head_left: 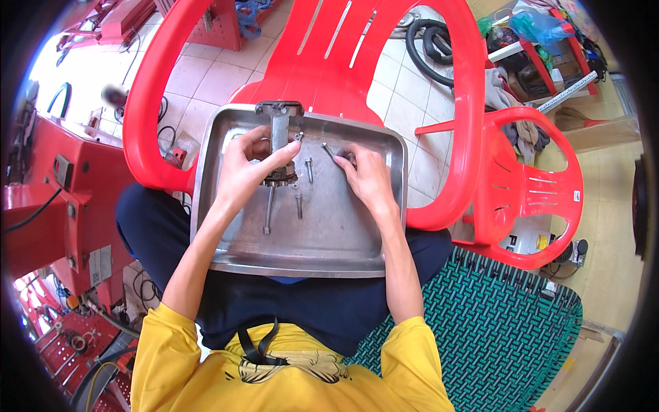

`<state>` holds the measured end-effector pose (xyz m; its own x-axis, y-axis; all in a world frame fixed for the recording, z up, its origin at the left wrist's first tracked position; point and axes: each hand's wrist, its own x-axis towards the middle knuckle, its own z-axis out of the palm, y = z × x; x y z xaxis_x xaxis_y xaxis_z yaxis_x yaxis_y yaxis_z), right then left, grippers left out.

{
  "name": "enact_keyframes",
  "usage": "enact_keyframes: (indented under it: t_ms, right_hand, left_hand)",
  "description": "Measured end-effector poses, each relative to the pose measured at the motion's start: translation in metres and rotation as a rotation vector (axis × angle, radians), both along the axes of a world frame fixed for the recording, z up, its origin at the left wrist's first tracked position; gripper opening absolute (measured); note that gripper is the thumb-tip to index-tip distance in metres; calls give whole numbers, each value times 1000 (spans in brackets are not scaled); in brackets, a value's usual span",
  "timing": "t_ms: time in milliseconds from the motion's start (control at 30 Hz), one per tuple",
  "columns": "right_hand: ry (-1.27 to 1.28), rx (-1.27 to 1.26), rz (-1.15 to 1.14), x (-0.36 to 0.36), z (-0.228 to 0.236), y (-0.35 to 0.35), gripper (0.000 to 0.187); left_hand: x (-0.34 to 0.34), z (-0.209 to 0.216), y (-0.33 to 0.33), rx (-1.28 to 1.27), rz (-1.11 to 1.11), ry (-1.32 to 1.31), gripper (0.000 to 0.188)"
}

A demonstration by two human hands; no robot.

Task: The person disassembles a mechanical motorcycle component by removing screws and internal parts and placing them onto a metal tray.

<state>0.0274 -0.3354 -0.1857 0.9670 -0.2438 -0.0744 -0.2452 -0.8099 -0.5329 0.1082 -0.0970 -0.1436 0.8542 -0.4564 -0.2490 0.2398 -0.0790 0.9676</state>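
A shallow metal tray (312, 264) rests across the seat of a red plastic chair, close to my lap. Over its left half my left hand (241, 167) is closed around a grey metal part (280, 129), a narrow body with dark, wider flanged ends, held upright. My right hand (365, 175) pinches a bolt (327, 148) between thumb and fingers, its head pointing up and left. Between the hands lie two loose bolts (309, 170) and a small piece of hardware (299, 136). A long thin metal rod (268, 211) sits below the grey part.
Ahead rises the red chair (316, 62), its armrests flanking the tray. Another red chair (532, 185) stands to the right, beside a green woven seat (480, 329). Red machinery (75, 199) is close on the left. A black hose (431, 51) lies coiled on the tiled floor.
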Motion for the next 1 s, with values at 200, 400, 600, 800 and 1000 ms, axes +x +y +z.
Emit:
enact_keyframes:
  t_ms: [200,400,600,800,1000]
  right_hand:
    - [2,99,-48,-4,1,-7,24]
    - [3,657,-37,-5,-3,-18,29]
    - [45,888,103,-6,16,-3,25]
    - [47,933,128,-7,23,7,24]
    - [-17,951,151,-6,21,13,23]
  left_hand:
    - [-1,0,0,-26,-10,15,49]
    - [-3,2,-3,-116,-39,50,42]
    - [-5,-12,-4,-373,-133,199,48]
    - [-8,-17,-4,-434,-245,189,46]
    - [-12,-14,-6,-354,-237,185,51]
